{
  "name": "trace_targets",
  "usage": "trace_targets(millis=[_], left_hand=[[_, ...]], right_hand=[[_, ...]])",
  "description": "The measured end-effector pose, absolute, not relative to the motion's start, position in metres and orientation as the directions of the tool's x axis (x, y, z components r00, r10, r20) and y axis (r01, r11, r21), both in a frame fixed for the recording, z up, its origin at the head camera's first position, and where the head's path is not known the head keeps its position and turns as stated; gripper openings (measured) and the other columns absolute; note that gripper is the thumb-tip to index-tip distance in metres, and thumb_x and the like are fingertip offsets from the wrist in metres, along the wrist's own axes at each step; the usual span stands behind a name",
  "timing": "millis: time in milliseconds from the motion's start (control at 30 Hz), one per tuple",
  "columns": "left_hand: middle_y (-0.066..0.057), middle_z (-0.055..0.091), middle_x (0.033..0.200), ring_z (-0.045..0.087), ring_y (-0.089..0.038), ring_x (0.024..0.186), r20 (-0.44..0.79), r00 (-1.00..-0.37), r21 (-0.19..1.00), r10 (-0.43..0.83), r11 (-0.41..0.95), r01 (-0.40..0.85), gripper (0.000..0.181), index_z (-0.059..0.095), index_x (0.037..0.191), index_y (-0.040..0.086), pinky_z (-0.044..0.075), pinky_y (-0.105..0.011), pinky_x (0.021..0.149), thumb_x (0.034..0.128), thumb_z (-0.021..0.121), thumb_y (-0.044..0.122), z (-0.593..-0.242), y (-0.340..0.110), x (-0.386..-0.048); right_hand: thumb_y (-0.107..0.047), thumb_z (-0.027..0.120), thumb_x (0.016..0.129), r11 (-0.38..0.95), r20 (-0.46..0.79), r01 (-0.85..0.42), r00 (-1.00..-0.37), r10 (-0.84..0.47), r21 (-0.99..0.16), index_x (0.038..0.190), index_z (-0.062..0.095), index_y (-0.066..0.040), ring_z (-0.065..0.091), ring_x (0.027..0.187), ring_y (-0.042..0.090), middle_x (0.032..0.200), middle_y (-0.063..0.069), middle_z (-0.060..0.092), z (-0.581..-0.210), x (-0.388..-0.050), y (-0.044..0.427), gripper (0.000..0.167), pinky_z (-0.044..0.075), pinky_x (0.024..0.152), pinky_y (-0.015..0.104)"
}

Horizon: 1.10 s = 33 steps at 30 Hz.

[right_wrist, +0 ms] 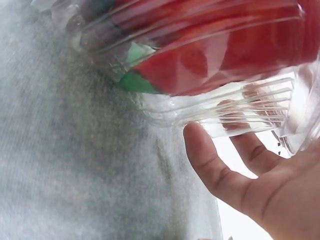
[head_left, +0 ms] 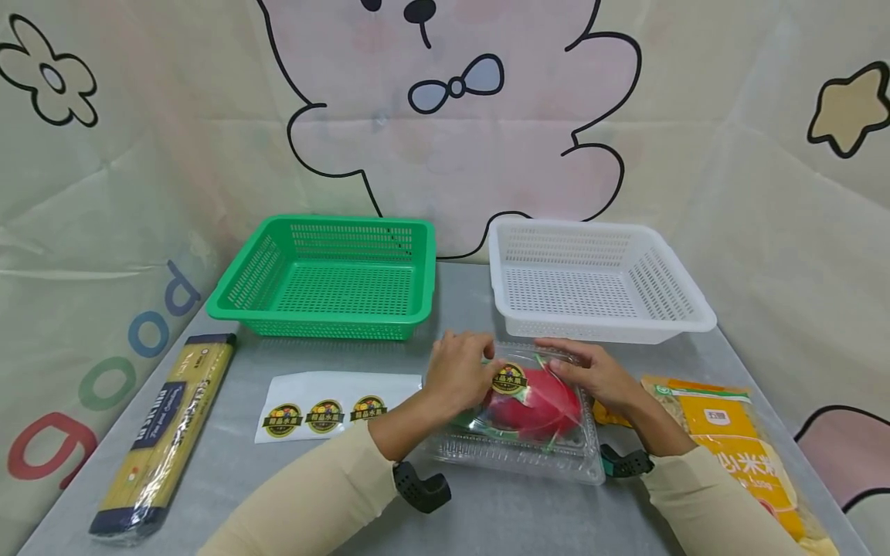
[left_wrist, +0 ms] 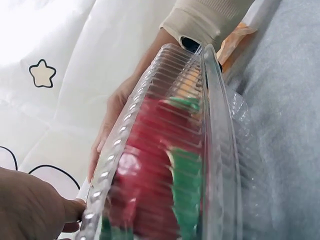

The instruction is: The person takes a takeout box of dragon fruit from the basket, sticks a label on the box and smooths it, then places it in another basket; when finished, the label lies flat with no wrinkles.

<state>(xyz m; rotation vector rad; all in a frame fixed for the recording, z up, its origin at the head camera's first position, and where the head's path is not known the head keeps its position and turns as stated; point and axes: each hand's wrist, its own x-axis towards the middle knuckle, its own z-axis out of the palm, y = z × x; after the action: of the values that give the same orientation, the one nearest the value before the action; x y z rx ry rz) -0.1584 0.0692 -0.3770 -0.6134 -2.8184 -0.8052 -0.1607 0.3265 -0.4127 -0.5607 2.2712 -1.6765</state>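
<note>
In the head view a clear plastic box (head_left: 518, 455) stands on the table with a red, green-tipped dragon fruit (head_left: 549, 405) inside. A round black-and-gold sticker (head_left: 510, 379) lies on its lid. My left hand (head_left: 459, 371) is over the lid's left part, its thumb at the sticker's edge; some of its fingers are hidden. My right hand (head_left: 594, 371) rests on the box's right far part, thumb on the lid and fingers stretched out. The right wrist view shows this hand's thumb (right_wrist: 200, 150) touching the ribbed plastic.
A white sticker sheet (head_left: 327, 386) lies left of the box, bearing several matching stickers. Behind stand a green basket (head_left: 323, 328) and a white basket (head_left: 591, 328). A noodle pack (head_left: 167, 432) lies at the left, a yellow grain bag (head_left: 744, 455) at the right.
</note>
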Motion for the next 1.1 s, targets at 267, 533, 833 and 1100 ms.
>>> trace_targets(millis=[267, 533, 833, 1100], left_hand=[[0.006, 0.054, 0.075, 0.048, -0.018, 0.08, 0.214, -0.885, 0.547, 0.413, 0.7, 0.459, 0.01, 0.066, 0.083, 0.017, 0.039, -0.038, 0.079, 0.0868, 0.073, 0.022, -0.377, 0.058, -0.162], [0.002, 0.054, 0.082, 0.044, -0.017, 0.086, 0.126, -0.862, 0.599, 0.491, 0.655, 0.46, 0.017, 0.069, 0.098, 0.015, 0.034, -0.034, 0.077, 0.0853, 0.076, 0.025, -0.374, 0.05, -0.163], [0.004, 0.057, 0.09, 0.044, -0.016, 0.089, 0.07, -0.88, 0.537, 0.47, 0.726, 0.43, 0.038, 0.066, 0.103, 0.021, 0.034, -0.036, 0.08, 0.0763, 0.079, 0.044, -0.37, 0.06, -0.161], [0.003, 0.055, 0.089, 0.044, -0.02, 0.091, 0.089, -0.926, 0.481, 0.367, 0.798, 0.362, 0.053, 0.064, 0.109, 0.017, 0.033, -0.042, 0.081, 0.074, 0.072, 0.056, -0.372, 0.078, -0.154]], right_hand=[[-0.014, 0.052, 0.099, 0.243, 0.012, -0.137, -0.89, -0.456, -0.96, 0.142, 0.046, -0.002, 0.058, 0.108, 0.032, 0.141, 0.022, 0.042, -0.414, -0.161, 0.326, 0.045, 0.054, 0.077, 0.043], [-0.015, 0.052, 0.1, 0.246, 0.013, -0.138, -0.892, -0.452, -0.959, 0.142, 0.046, -0.003, 0.053, 0.112, 0.039, 0.145, 0.021, 0.039, -0.415, -0.161, 0.326, 0.045, 0.054, 0.077, 0.043], [-0.016, 0.053, 0.1, 0.257, 0.011, -0.14, -0.895, -0.446, -0.956, 0.142, 0.047, -0.005, 0.049, 0.116, 0.043, 0.146, 0.019, 0.038, -0.413, -0.162, 0.326, 0.044, 0.054, 0.077, 0.043], [-0.014, 0.054, 0.099, 0.248, 0.008, -0.133, -0.895, -0.446, -0.96, 0.142, 0.047, -0.003, 0.049, 0.117, 0.036, 0.146, 0.018, 0.037, -0.416, -0.161, 0.328, 0.044, 0.054, 0.078, 0.043]])
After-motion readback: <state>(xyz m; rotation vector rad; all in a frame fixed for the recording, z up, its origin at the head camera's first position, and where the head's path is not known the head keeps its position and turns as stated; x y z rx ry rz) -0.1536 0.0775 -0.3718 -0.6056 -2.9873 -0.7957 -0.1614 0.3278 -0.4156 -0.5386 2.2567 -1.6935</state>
